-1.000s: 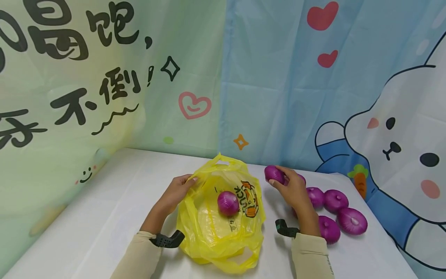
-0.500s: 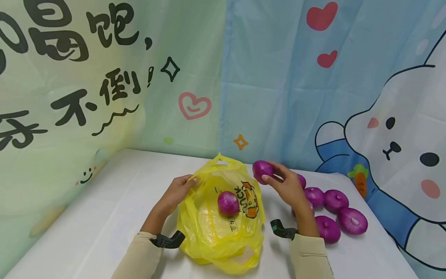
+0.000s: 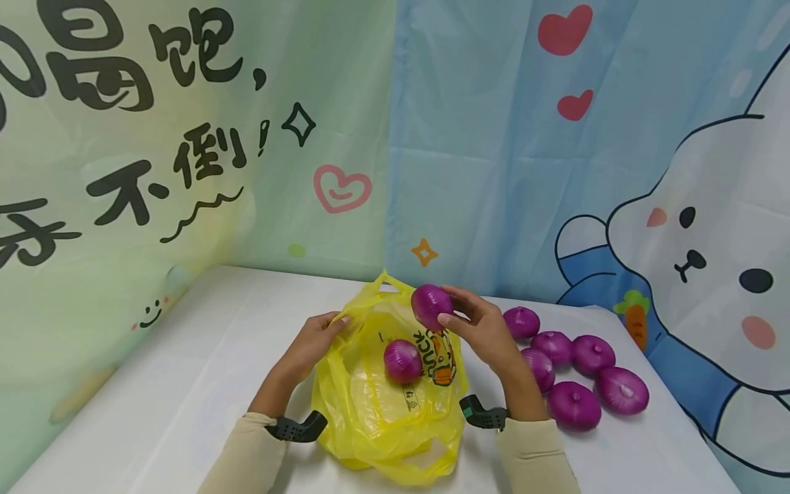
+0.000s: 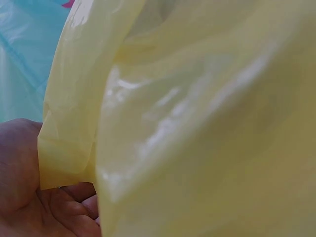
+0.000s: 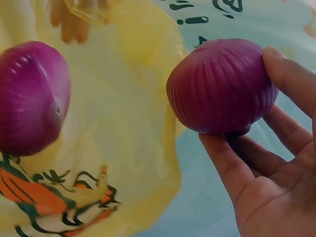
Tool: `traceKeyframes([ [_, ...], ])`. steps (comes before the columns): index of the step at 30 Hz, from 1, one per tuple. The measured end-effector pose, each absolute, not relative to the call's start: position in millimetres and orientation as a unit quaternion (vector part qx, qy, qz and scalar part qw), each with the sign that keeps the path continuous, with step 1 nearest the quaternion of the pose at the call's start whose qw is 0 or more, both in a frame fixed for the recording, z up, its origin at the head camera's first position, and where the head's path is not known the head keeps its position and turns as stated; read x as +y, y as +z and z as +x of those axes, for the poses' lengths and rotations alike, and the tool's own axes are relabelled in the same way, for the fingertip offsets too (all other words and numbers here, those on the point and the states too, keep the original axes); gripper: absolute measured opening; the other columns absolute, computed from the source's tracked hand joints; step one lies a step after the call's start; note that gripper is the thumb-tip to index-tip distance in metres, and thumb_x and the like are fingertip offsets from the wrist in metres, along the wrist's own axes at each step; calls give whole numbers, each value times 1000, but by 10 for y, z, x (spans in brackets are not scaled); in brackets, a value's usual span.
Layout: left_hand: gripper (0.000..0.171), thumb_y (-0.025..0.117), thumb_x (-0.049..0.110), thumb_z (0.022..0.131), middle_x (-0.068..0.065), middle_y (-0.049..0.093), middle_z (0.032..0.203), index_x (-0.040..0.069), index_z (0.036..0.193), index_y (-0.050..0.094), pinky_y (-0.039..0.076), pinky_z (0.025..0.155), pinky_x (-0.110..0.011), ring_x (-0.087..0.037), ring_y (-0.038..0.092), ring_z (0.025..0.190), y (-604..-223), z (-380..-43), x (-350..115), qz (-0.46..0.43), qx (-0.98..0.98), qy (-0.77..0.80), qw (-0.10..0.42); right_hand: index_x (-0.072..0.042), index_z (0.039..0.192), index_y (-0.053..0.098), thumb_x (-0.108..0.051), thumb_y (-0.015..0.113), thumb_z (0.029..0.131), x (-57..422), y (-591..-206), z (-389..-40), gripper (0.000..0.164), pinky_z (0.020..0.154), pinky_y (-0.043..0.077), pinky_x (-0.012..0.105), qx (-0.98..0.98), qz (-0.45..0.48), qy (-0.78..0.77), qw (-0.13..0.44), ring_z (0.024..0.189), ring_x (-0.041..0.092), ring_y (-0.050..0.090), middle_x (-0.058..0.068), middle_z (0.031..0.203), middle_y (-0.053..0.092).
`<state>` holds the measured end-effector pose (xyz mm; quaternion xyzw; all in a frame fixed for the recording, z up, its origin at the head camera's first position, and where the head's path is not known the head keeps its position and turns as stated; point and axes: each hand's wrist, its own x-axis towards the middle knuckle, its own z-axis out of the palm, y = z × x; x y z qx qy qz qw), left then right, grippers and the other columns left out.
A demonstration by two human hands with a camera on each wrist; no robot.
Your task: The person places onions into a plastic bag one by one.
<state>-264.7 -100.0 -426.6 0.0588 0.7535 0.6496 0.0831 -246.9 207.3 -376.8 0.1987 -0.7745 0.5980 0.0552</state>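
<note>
A yellow plastic bag [image 3: 370, 412] stands with its mouth spread on the white table, handles at the far and near sides. My left hand [image 3: 315, 343] pinches the bag's left rim; in the left wrist view the yellow film [image 4: 163, 148] covers part of that hand [image 4: 29, 192]. One purple onion [image 3: 403, 361] lies inside the bag. Between thumb and fingertips my right hand [image 3: 481, 329] holds a second purple onion [image 3: 431, 307], which overlaps the bag's far right rim in the head view. In the right wrist view this held onion [image 5: 222, 86] appears beside the bag's edge.
Several more purple onions [image 3: 574, 406] lie grouped on the white table [image 3: 204, 384] to the right of my right forearm. A printed cloth backdrop [image 3: 457, 151] hangs along the table's back and sides. A black wrist camera [image 3: 299, 427] sits on each wrist.
My right hand has carried the held onion leftward from beside the onion group to the bag's far right rim. The left hand and the onion in the bag have stayed in place.
</note>
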Motion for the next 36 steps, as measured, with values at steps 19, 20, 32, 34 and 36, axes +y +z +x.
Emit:
traceKeyframes([
  [19,47,40,40,105,-14,61,95,0,122,59,54,68,-30,-26,63,78,-4248,-2622,-997,70,732,669,108,-9,139,52,-15,69,93,1820,-3819,-2433,50,92,49,33,-761,252,598,-2,121,33,54,12,132,56],
  [20,47,40,39,105,-14,61,95,0,122,59,54,69,-30,-25,63,78,-4250,-2620,-1000,69,733,669,107,-9,139,52,-17,69,92,1798,-3841,-2438,50,92,49,33,-764,249,595,-5,121,31,54,12,132,56],
  [32,47,40,40,105,-16,60,98,0,124,58,55,72,-33,-33,63,87,-4258,-2624,-1014,70,728,673,112,-3,137,52,-12,70,91,1466,-4078,-2480,50,88,51,37,-770,253,584,-56,117,34,57,16,134,53],
  [34,47,40,39,105,-16,60,97,0,123,58,56,71,-33,-35,63,87,-4257,-2626,-1021,70,728,673,110,-1,137,52,-12,70,91,1430,-4104,-2480,50,88,51,38,-774,259,574,-61,116,36,58,18,134,53],
  [36,47,40,39,105,-16,60,98,0,124,58,56,72,-33,-36,63,88,-4257,-2629,-1032,70,728,673,108,-2,136,53,-14,71,90,1400,-4122,-2471,50,87,52,38,-781,257,565,-68,114,35,59,17,132,55],
])
